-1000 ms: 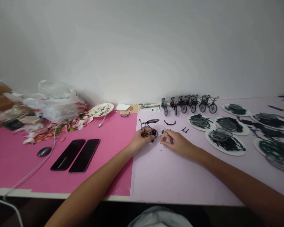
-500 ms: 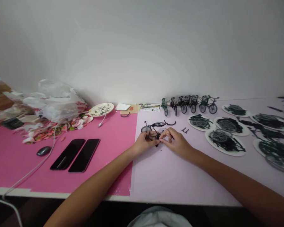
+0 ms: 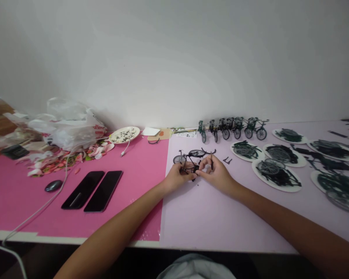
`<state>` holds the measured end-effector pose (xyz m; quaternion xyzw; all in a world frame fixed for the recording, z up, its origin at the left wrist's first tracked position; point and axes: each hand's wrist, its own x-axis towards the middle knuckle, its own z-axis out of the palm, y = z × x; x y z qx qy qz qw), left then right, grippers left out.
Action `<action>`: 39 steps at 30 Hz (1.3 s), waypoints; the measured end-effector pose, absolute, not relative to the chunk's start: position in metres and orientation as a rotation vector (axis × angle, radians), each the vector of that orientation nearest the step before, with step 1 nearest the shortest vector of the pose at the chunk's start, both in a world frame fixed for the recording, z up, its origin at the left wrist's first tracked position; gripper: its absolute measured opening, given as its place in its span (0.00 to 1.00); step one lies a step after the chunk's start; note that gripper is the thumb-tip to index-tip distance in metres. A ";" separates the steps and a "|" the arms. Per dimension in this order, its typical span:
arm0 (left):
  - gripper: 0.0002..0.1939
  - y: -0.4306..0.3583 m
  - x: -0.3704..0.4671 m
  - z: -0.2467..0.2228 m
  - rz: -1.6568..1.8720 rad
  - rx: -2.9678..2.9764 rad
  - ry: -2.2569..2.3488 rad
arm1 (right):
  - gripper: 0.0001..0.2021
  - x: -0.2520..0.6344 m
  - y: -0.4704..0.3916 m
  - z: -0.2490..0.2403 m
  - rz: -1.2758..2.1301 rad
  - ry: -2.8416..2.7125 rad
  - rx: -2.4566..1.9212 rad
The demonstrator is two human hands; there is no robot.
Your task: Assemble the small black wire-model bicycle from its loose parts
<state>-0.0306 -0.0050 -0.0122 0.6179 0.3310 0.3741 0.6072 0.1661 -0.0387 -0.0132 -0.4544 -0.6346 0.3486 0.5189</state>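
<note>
My left hand point(image 3: 177, 178) is closed around the frame of a black miniature bicycle point(image 3: 186, 159), holding it low over the lilac surface. The bike's grey wheels point(image 3: 179, 159) point away from me. Against its near end, the thumb and forefinger of my right hand point(image 3: 218, 173) are pinched together. A thin dark bicycle part point(image 3: 211, 161) sticks up between the right fingers; what the fingertips pinch is hidden. Just beyond them lies a curved black strip point(image 3: 208, 151). Small black forked pieces point(image 3: 227, 160) rest to the right of the hand.
Several assembled miniature bicycles point(image 3: 237, 128) stand along the wall. On the right are white plates point(image 3: 256, 176) heaped with wheels and frames. Two phones point(image 3: 103, 192), a mouse point(image 3: 53, 185), a white cable point(image 3: 64, 182), petals point(image 3: 72, 162) and plastic bags point(image 3: 66, 128) lie on the left.
The bicycle has turned slightly in my left hand, showing more of its far wheel. My right fingers have shifted, and the thin dark part now stands more upright between them.
</note>
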 end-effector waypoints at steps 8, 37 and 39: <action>0.28 -0.006 -0.030 -0.013 0.864 1.416 0.775 | 0.27 0.164 -0.032 -0.027 0.988 -1.396 -1.021; 0.28 -0.005 -0.029 -0.016 0.944 1.446 0.818 | 0.28 0.165 -0.031 -0.026 0.916 -1.427 -1.077; 0.27 -0.006 -0.029 -0.016 0.940 1.455 0.809 | 0.29 0.165 -0.031 -0.026 0.921 -1.427 -1.074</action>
